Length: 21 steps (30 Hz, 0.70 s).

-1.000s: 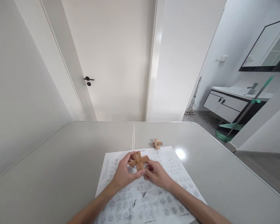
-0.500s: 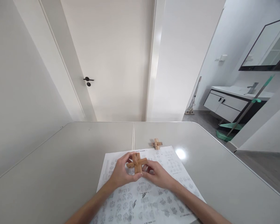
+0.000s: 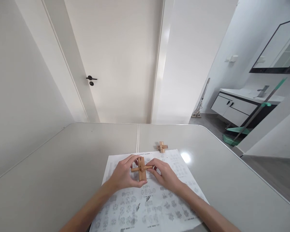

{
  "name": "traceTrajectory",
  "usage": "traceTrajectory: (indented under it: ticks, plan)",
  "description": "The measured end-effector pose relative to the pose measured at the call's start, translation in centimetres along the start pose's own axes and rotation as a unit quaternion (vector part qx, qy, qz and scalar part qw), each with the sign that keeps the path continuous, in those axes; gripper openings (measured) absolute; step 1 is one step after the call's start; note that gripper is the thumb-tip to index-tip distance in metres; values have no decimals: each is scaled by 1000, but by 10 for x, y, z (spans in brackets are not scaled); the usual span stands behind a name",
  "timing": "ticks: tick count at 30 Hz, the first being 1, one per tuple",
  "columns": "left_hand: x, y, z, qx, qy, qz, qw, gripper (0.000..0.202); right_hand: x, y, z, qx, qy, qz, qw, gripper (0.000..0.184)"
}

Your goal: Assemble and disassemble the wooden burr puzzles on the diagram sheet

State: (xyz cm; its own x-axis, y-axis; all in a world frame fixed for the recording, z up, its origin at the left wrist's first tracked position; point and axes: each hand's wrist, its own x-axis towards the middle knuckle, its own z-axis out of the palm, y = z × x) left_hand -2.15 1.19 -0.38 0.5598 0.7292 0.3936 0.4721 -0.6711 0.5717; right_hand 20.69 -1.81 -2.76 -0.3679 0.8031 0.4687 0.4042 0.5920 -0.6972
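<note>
Between my hands is a cross-shaped wooden burr puzzle, held over a printed sheet. My left hand grips its upright bar, fingers at the top end and thumb at the bottom end. My right hand pinches the right end of the crossbar between thumb and fingers. A dark mark shows on the upper part of the upright bar. The printed sheet carries rows of small grey diagrams and lies flat under both hands. Past its top edge sits a second, smaller wooden puzzle.
The grey table has a seam down its far middle. Behind it stands a white door with a black handle. To the right are a sink cabinet, a mop and a green dustpan.
The held puzzle's crossbar has turned to lie nearly level and looks thinner. My right hand has shifted up from the puzzle's lower end to the crossbar's right end.
</note>
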Motion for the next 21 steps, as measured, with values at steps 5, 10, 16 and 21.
traceTrajectory:
  ticks: [5,10,16,21]
  plan:
    - [2,3,-5,40,-1,10,999,71,-2,0,0,2,-9,9,1000,18]
    - [2,2,-6,45,6,27,999,75,-3,0,1,40,-5,12,999,18]
    - [0,0,-6,34,16,28,999,79,-4,-1,1,51,0,17,999,17]
    - [-2,2,-3,-11,12,4,1000,84,-6,1,3,47,13,25,998,18]
